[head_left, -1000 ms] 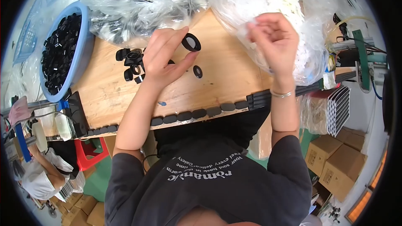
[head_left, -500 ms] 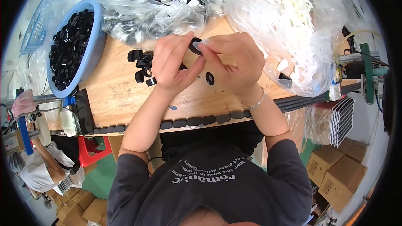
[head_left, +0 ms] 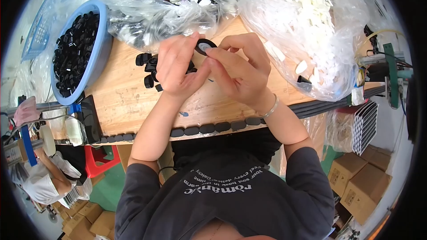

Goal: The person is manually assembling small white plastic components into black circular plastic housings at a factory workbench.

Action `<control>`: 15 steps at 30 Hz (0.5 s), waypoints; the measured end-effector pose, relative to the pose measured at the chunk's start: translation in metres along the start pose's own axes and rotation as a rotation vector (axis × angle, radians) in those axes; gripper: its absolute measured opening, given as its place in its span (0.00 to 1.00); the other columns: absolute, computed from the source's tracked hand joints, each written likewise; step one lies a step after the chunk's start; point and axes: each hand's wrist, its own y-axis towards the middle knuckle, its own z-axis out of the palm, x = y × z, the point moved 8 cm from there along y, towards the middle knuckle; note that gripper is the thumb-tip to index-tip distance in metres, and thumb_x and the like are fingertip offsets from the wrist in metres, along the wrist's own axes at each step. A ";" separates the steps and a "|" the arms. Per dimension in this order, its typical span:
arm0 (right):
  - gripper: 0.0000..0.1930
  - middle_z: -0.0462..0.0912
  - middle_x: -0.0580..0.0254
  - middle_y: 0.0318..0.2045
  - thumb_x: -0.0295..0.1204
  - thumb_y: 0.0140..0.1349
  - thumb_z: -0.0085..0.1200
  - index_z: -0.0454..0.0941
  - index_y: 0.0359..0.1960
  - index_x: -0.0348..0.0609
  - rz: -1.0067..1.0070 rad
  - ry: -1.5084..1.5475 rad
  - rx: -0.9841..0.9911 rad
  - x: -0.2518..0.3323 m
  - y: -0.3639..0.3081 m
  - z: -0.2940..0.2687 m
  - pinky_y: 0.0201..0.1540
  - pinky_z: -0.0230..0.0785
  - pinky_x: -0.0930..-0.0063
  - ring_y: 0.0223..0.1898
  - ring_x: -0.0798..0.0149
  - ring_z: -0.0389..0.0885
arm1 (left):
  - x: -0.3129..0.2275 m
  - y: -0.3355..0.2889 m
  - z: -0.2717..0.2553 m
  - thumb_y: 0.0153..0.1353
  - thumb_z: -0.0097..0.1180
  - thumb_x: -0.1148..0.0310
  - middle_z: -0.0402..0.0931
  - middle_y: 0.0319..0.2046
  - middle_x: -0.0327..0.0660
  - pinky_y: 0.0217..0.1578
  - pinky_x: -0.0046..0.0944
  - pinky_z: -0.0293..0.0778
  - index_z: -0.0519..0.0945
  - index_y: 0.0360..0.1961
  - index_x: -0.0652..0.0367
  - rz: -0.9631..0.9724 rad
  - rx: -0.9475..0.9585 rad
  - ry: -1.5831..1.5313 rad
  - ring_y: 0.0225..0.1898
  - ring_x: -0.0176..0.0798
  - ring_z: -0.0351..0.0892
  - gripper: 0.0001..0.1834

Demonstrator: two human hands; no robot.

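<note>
Between my two hands, over the wooden table, is a small black oval cap (head_left: 199,43) with a pale piece (head_left: 204,46) set inside its rim. My left hand (head_left: 177,64) is closed on the cap's left side, thumb and fingers pinching it. The right thumb and index fingertip of my right hand (head_left: 242,64) press on the pale piece from the right; its other fingers are curled. Several loose black caps (head_left: 149,65) lie beside my left hand, partly hidden by it.
A blue basin (head_left: 103,40) of black caps stands at left. A clear bag (head_left: 164,20) of black and white pieces is at the back; another bag (head_left: 275,31) with white pieces lies right. Black padding (head_left: 207,129) lines the table's front edge. Another person (head_left: 46,173) sits far left.
The cap has shifted slightly left and tilted so its pale inside shows more. My right hand moved left and down. The black ring that lay between my hands no longer shows.
</note>
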 end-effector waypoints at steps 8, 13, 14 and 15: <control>0.15 0.76 0.62 0.31 0.19 0.45 0.63 0.83 0.38 0.41 0.067 -0.012 0.009 -0.001 0.001 0.002 0.31 0.65 0.76 0.29 0.65 0.71 | 0.000 0.000 -0.001 0.35 0.67 0.79 0.80 0.33 0.46 0.36 0.40 0.75 0.79 0.45 0.70 0.009 -0.012 -0.006 0.32 0.47 0.76 0.28; 0.13 0.79 0.57 0.36 0.19 0.48 0.62 0.82 0.38 0.40 0.069 0.057 -0.020 -0.005 -0.001 0.007 0.37 0.69 0.72 0.35 0.60 0.76 | 0.000 0.001 -0.001 0.35 0.64 0.82 0.80 0.33 0.46 0.36 0.40 0.75 0.79 0.45 0.70 -0.005 -0.002 -0.005 0.32 0.47 0.77 0.28; 0.12 0.80 0.55 0.38 0.19 0.49 0.61 0.82 0.37 0.39 0.079 0.089 -0.022 -0.005 -0.003 0.008 0.40 0.70 0.71 0.37 0.58 0.78 | -0.001 0.001 -0.001 0.35 0.63 0.83 0.80 0.33 0.46 0.35 0.39 0.76 0.80 0.44 0.70 -0.002 -0.015 0.001 0.32 0.47 0.77 0.27; 0.12 0.80 0.55 0.38 0.19 0.49 0.61 0.82 0.37 0.39 0.081 0.087 -0.024 -0.005 -0.004 0.007 0.40 0.70 0.71 0.37 0.58 0.78 | -0.001 0.001 -0.001 0.35 0.62 0.84 0.80 0.32 0.47 0.35 0.39 0.76 0.80 0.44 0.71 0.001 -0.028 0.006 0.32 0.47 0.78 0.27</control>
